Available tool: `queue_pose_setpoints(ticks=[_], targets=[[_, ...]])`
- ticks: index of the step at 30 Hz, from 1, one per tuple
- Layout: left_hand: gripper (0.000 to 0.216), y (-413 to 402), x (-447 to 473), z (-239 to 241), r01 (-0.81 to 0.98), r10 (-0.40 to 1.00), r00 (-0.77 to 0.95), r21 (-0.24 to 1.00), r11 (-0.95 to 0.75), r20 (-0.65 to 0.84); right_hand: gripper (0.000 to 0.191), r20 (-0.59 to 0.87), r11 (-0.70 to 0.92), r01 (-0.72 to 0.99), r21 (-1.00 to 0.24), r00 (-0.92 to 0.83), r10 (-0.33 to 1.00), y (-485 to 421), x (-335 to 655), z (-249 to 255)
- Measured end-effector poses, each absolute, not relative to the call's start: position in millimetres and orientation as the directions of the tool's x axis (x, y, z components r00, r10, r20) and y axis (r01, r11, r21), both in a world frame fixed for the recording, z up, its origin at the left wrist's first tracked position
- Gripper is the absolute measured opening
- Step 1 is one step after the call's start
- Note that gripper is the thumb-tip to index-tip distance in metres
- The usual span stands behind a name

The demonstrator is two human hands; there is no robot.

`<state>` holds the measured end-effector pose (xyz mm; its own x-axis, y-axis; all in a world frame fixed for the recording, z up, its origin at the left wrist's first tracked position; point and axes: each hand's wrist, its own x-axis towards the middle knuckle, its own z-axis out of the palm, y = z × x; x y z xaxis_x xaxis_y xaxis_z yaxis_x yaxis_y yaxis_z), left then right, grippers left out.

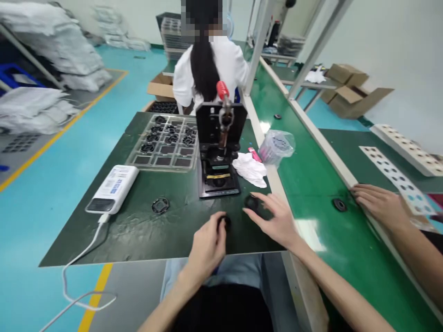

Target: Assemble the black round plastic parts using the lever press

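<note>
The left hand is over the near edge of the dark green bench, its fingers pinched on a small black part that they partly cover. The right hand is just beside it on the person's right, thumb and fingertips closed on opposite edges of a round black disc. I cannot tell whether the disc also touches the bench.

Beyond the hands, a black hand press with a red-tipped lever stands upright on the bench. To its left is a clear plastic tray with several black parts in its compartments. A black ring lies alone nearer the person, between the left hand and a white box-shaped device with a white cable plugged into its near end.

Right of the press lie a crumpled white cloth and, behind it, a small pink item; a plastic-wrapped container is near them. Along the right runs a green belt, where another black ring lies near a co-worker's hand at the far edge. A person in white sits ahead, back turned.
</note>
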<state>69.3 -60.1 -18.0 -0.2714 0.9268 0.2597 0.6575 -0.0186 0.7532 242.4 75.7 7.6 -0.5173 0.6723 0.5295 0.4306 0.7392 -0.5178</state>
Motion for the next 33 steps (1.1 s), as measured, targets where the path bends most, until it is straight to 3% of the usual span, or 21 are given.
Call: queue_pose_setpoints(ticks=[3,8,18,22,29,33], targets=[[0.022,-74,42,-24,0.633,0.916,-0.34,0.772,0.054,0.214,0.036,0.539,0.797,0.331,-0.505,-0.601,0.591,106,180,-2],[0.028,-81,43,-26,0.602,0.919,-0.312,0.799,-0.006,0.242,0.045,0.531,0.858,0.254,-0.447,-0.697,0.482,131,147,-12],[0.032,-81,44,-33,0.616,0.939,-0.257,0.788,-0.022,0.227,0.035,0.559,0.869,0.294,-0.398,-0.674,0.483,123,160,-6],[0.034,-84,43,-30,0.632,0.941,-0.23,0.773,-0.05,0.249,0.039,0.493,0.833,0.307,-0.46,-0.692,0.527,130,152,-6],[0.039,-88,39,-28,0.764,0.927,-0.179,0.64,-0.08,0.329,0.037,0.384,0.835,0.285,-0.471,-0.786,0.485,142,155,2],[0.036,-89,32,-24,0.785,0.915,-0.18,0.613,-0.088,0.361,0.025,0.474,0.824,0.268,-0.499,-0.712,0.518,139,167,25]])
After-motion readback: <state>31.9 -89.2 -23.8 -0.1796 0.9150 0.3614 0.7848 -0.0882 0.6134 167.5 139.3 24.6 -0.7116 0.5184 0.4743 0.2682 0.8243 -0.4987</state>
